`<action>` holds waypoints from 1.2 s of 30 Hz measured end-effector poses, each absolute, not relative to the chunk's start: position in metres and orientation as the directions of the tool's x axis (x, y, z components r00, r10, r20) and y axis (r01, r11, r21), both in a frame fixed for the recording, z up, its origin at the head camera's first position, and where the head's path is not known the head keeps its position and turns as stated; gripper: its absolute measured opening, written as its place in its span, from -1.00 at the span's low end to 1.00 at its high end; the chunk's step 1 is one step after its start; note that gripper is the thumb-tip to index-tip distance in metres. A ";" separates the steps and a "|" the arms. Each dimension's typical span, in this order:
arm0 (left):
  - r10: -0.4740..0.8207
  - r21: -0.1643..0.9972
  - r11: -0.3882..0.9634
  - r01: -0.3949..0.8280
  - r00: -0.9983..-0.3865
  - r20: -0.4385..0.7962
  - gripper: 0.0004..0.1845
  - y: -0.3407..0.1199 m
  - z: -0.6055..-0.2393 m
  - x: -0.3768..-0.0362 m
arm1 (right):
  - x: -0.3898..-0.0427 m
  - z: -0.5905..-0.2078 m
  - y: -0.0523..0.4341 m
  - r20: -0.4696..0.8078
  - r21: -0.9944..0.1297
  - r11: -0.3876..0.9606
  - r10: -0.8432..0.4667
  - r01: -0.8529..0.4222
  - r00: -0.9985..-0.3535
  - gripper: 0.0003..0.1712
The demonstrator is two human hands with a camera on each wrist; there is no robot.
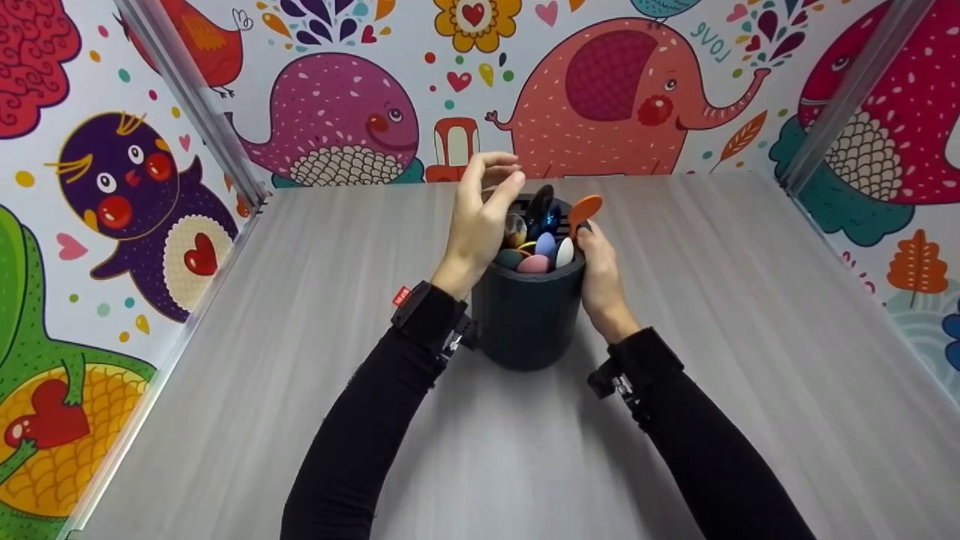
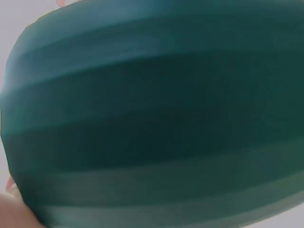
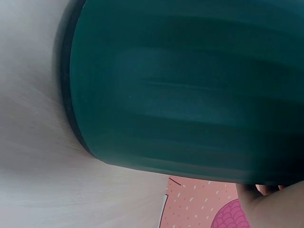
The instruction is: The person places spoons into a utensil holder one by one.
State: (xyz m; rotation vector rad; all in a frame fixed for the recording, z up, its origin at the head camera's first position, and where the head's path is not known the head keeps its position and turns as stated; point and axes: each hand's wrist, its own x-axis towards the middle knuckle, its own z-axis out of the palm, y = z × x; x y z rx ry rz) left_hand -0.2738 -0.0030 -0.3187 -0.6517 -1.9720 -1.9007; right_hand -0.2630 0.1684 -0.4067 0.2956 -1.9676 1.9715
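Both wrist views show only the cup [image 2: 152,118]; head view reveals spoons [image 1: 546,232].

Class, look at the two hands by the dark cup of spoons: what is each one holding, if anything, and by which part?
The right hand grips the dark cup at its rim and upper side. The left hand reaches over the spoons; whether it pinches one cannot be told.

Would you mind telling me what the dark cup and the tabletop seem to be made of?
The cup looks like matte plastic or silicone: dark teal, ribbed in even bands, with only a soft sheen in the wrist views. The tabletop looks like grey wood-grain laminate: printed streaks, smooth and flat. Neither is certain by look alone.
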 end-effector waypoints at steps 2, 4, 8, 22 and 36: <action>0.104 0.841 -0.004 0.542 -0.836 0.539 -0.63 -0.004 -0.319 -0.274 | -0.262 -0.407 0.169 0.376 -0.927 0.019 0.089 -0.376 -0.922 -0.57; 0.105 0.834 -0.005 0.552 -0.829 0.549 -0.62 -0.005 -0.319 -0.274 | -0.262 -0.407 0.169 0.373 -0.928 0.017 0.086 -0.373 -0.924 -0.53; 0.099 0.825 0.017 0.564 -0.822 0.560 -0.58 -0.008 -0.320 -0.273 | -0.261 -0.406 0.168 0.374 -0.927 0.019 0.080 -0.374 -0.924 -0.55; 0.100 0.838 0.151 0.525 -0.851 0.515 -0.52 -0.026 -0.340 -0.279 | -0.264 -0.401 0.171 0.365 -0.931 0.060 0.067 -0.361 -0.929 -0.75; 0.021 0.857 0.322 0.403 -0.908 0.419 -0.52 -0.058 -0.350 -0.293 | -0.267 -0.390 0.197 0.279 -0.954 0.127 0.046 -0.271 -0.959 -0.44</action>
